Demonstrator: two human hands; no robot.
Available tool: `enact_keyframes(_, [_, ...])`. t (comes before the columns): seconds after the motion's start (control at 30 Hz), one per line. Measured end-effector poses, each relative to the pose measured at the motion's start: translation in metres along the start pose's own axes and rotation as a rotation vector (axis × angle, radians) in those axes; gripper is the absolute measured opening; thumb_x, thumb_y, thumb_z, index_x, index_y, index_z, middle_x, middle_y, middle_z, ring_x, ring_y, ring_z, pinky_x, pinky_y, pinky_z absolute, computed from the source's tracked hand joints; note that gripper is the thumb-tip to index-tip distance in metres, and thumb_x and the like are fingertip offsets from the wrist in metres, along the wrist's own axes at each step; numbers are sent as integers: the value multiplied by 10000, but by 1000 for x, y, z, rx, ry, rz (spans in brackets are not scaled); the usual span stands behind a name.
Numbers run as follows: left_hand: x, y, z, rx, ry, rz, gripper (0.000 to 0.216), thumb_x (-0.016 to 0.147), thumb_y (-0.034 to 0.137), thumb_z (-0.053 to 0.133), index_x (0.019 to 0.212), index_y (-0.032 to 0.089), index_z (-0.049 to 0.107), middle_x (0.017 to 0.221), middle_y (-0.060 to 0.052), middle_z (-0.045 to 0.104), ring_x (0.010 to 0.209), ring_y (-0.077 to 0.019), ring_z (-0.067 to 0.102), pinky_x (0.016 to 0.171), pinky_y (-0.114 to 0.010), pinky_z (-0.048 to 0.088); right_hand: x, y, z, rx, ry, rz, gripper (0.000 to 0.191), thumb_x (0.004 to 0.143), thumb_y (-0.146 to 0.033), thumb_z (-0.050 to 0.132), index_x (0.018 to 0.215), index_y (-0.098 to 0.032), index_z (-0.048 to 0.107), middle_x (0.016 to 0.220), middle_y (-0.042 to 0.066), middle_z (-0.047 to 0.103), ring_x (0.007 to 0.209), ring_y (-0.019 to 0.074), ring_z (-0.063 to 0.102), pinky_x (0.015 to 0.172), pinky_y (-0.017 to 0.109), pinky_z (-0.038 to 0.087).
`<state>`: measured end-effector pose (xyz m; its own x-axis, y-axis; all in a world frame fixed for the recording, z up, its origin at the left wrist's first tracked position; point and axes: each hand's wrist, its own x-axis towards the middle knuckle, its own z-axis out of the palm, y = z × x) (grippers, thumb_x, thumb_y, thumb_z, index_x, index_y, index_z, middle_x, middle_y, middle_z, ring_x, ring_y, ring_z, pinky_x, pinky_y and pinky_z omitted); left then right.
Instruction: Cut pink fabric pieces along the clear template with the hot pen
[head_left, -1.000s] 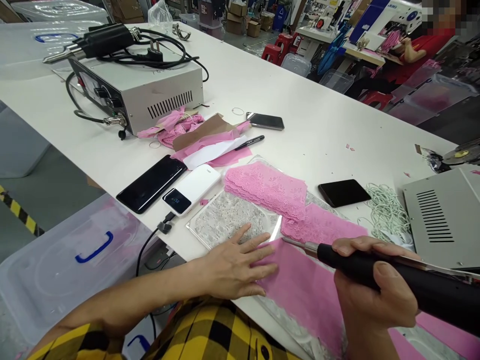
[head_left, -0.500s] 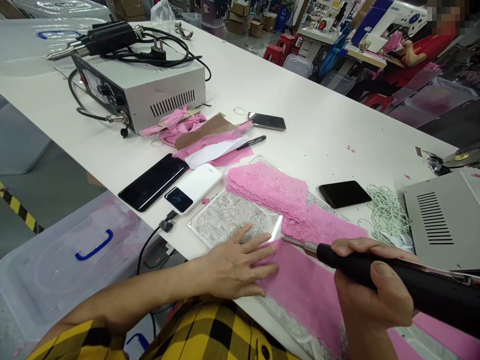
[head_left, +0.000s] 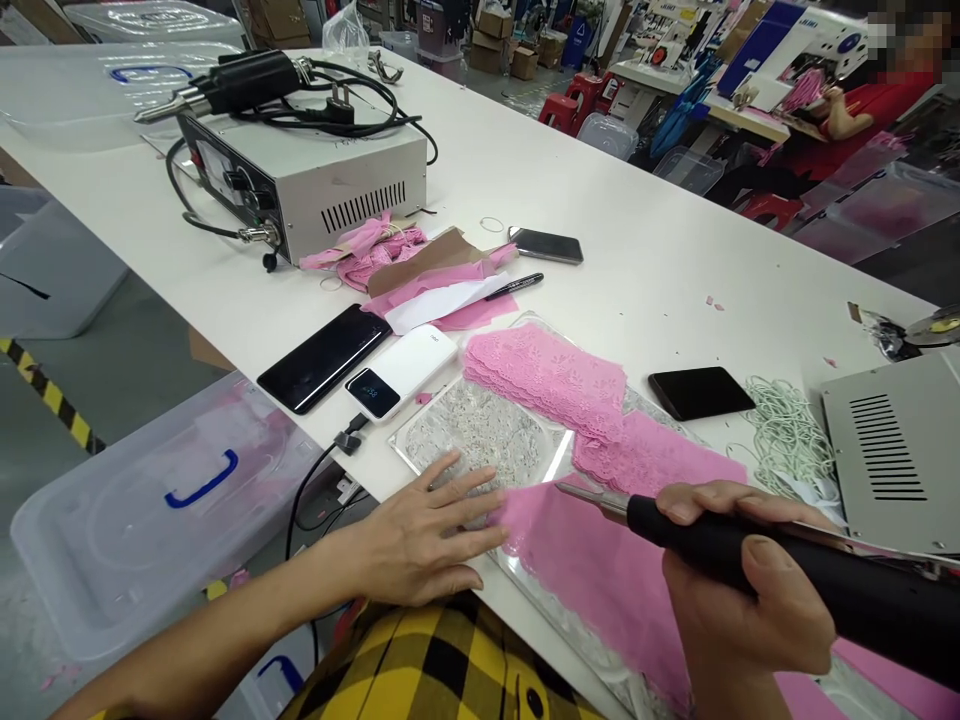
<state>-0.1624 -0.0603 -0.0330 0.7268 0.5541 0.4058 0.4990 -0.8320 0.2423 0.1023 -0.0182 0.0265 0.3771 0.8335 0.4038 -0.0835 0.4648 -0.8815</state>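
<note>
While the pink fabric sheet (head_left: 592,585) lies on a mottled clear board (head_left: 480,440) by the near edge of the white table (head_left: 637,290), the left hand (head_left: 431,535) rests at the sheet's left end, fingers spread wide with some tips at its border; it is laid flat and grips nothing. Over the sheet's right part, the right hand (head_left: 757,580) is wrapped round the thick black handle of a handheld tool (head_left: 656,522), its fingers over the top and its thumb along the near side. The tool's slim metal tip points left, at the sheet's far edge; whether it touches the cloth I cannot tell.

Just beyond the sheet are a stack of pink lace pieces (head_left: 544,375) and another pink lace-edged piece (head_left: 664,455). Beyond the sheet to the left, a white power bank (head_left: 424,355) with a lit display sits beside a large black smartphone (head_left: 322,360). Beyond it to the right, a smaller black phone (head_left: 701,392) lies beside tangled pale green cords (head_left: 787,430), near a grey vented box (head_left: 881,450). Well beyond the sheet, a black marker (head_left: 515,287) rests near a white paper strip (head_left: 442,305), and a grey control box (head_left: 360,185) stands farther off.
</note>
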Motion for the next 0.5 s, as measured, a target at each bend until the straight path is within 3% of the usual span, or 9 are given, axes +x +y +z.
enact_keyframes(0.5, [-5,-1,2,-24,0,-1,422,993,460,463,1313,206,568,1417,-67,553,1463,-257,300,1233,-500,150,0,4,0,-59,-22,-34,140,610,-247,574,743,-201,574,627,-30,565,526,163,555,504,365,488])
